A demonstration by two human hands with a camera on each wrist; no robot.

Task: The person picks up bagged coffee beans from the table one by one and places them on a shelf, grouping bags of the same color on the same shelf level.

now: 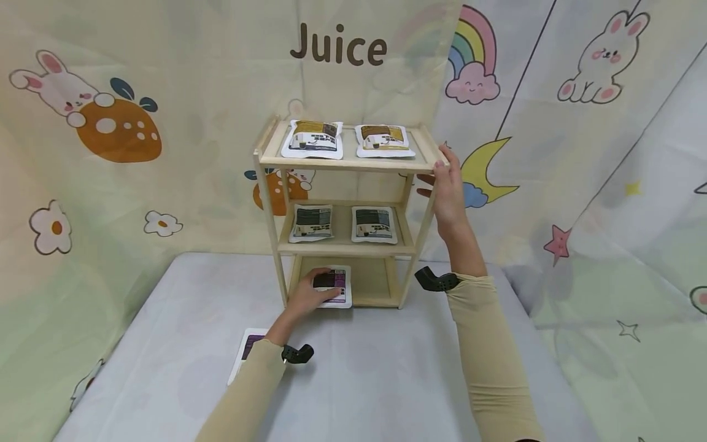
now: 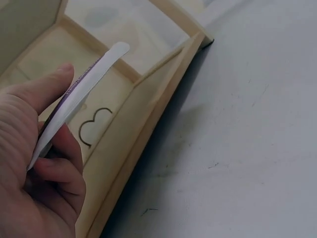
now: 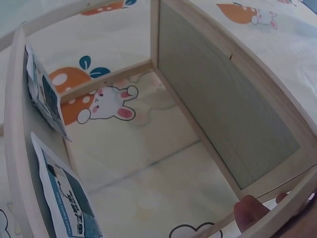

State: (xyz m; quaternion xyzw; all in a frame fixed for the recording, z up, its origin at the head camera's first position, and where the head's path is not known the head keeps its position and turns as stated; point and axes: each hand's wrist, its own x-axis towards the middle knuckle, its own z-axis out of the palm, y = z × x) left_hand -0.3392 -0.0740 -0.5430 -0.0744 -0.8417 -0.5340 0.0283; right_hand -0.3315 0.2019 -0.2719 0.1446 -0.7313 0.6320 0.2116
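A small three-tier wooden shelf (image 1: 345,248) stands on the table. My left hand (image 1: 307,296) pinches a white pouch with a purple label (image 1: 343,283) at the front left of the bottom tier. In the left wrist view the pouch (image 2: 79,96) is tilted between thumb and curled fingers, over the tier's wooden rim (image 2: 148,126). My right hand (image 1: 450,196) grips the shelf's upper right corner, and its fingertips (image 3: 250,210) show by the frame in the right wrist view. Another purple-labelled pouch (image 1: 243,353) lies on the table, partly behind the left forearm.
Two yellow-brown pouches, left (image 1: 313,140) and right (image 1: 385,141), lie on the top tier. On the middle tier are two dark teal pouches, left (image 1: 312,223) and right (image 1: 374,224). A printed cloth (image 1: 221,184) hangs close behind the shelf. The white tabletop (image 1: 375,374) extends in front.
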